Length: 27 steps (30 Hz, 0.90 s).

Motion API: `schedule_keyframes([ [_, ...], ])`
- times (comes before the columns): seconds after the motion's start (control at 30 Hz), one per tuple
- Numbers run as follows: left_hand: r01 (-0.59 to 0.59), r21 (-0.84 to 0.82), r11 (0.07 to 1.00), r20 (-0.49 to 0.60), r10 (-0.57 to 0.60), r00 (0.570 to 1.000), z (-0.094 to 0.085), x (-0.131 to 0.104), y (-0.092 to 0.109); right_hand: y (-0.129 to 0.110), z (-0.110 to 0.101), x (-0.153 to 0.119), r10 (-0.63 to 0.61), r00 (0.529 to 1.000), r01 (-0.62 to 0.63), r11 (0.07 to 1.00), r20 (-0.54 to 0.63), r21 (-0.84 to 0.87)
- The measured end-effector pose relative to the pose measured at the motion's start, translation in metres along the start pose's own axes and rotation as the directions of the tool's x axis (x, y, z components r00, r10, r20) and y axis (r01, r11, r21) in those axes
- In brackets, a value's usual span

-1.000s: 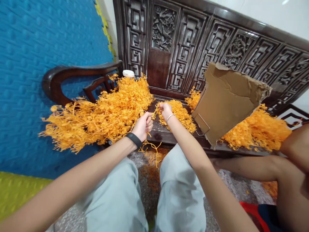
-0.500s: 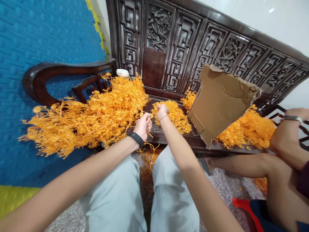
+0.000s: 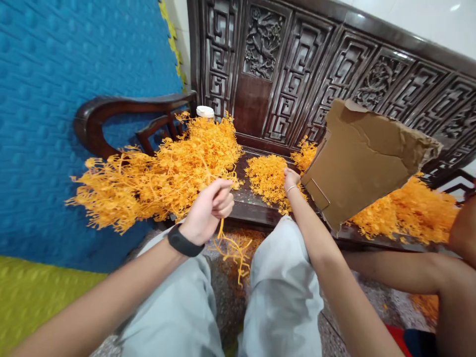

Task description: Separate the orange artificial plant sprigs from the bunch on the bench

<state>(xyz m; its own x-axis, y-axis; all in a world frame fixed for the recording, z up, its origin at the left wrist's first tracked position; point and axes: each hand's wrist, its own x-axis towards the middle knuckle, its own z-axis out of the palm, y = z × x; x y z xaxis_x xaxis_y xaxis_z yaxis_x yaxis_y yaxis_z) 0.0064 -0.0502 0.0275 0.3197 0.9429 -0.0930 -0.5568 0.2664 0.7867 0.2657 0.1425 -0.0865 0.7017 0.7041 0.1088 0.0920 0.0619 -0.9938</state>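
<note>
My left hand [image 3: 206, 210] has pulled back from the tabletop [image 3: 253, 206] toward my lap, lifting higher, with its fingers [image 3: 223, 196] closed on an orange sprig [image 3: 232, 248] that now dangles over my knees. My right hand [image 3: 291, 179] has gone the other way, reaching further out to the far edge of the small orange heap [image 3: 267, 178], beside the cardboard sheet [image 3: 360, 158]. The two hands, close together before, are now well apart.

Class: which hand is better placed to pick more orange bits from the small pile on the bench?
Right. The right hand rests at the small pile. The left hand is shut on a sprig, off the bench.
</note>
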Motion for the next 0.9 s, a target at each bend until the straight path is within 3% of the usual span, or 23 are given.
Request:
schedule_keyframes([
  [0.13,-0.066,0.004,0.998,-0.054,0.067,0.996,-0.015,-0.007,0.017,-0.003,0.0,0.001,-0.01,1.0,0.01,0.994,-0.003,-0.113],
  [0.2,-0.096,0.028,0.995,-0.076,0.098,0.992,-0.022,-0.01,0.022,-0.008,0.002,-0.001,-0.111,0.99,0.127,0.969,0.085,-0.214],
  [0.23,-0.101,0.039,0.994,-0.084,0.104,0.991,-0.025,-0.011,0.023,-0.01,0.005,-0.004,-0.175,0.967,0.222,0.935,0.186,-0.277],
  [0.27,-0.102,0.048,0.994,-0.091,0.106,0.99,-0.028,-0.012,0.025,-0.012,0.009,-0.009,-0.227,0.917,0.337,0.881,0.329,-0.333],
  [0.3,-0.099,0.055,0.994,-0.097,0.104,0.99,-0.03,-0.012,0.025,-0.013,0.015,-0.015,-0.249,0.832,0.462,0.806,0.495,-0.371],
  [0.37,-0.089,0.067,0.994,-0.11,0.096,0.989,-0.035,-0.012,0.027,-0.012,0.028,-0.03,-0.172,0.596,0.677,0.632,0.784,-0.376],
  [0.43,-0.081,0.074,0.994,-0.123,0.089,0.988,-0.038,-0.014,0.028,-0.009,0.042,-0.048,-0.007,0.377,0.834,0.438,0.926,-0.336],
  [0.47,-0.077,0.075,0.994,-0.127,0.086,0.988,-0.039,-0.015,0.028,-0.008,0.048,-0.056,0.077,0.308,0.888,0.334,0.948,-0.315],
  [0.5,-0.073,0.075,0.995,-0.132,0.082,0.988,-0.039,-0.017,0.029,-0.006,0.054,-0.064,0.15,0.267,0.925,0.238,0.952,-0.297],
  [0.6,-0.066,0.066,0.996,-0.137,0.075,0.988,-0.04,-0.023,0.031,-0.005,0.062,-0.079,0.268,0.239,0.963,0.06,0.933,-0.264],
  [0.9,-0.08,0.049,0.996,-0.12,0.086,0.989,-0.047,-0.023,0.036,-0.017,0.042,-0.069,0.211,0.321,0.946,-0.118,0.923,-0.302],
])
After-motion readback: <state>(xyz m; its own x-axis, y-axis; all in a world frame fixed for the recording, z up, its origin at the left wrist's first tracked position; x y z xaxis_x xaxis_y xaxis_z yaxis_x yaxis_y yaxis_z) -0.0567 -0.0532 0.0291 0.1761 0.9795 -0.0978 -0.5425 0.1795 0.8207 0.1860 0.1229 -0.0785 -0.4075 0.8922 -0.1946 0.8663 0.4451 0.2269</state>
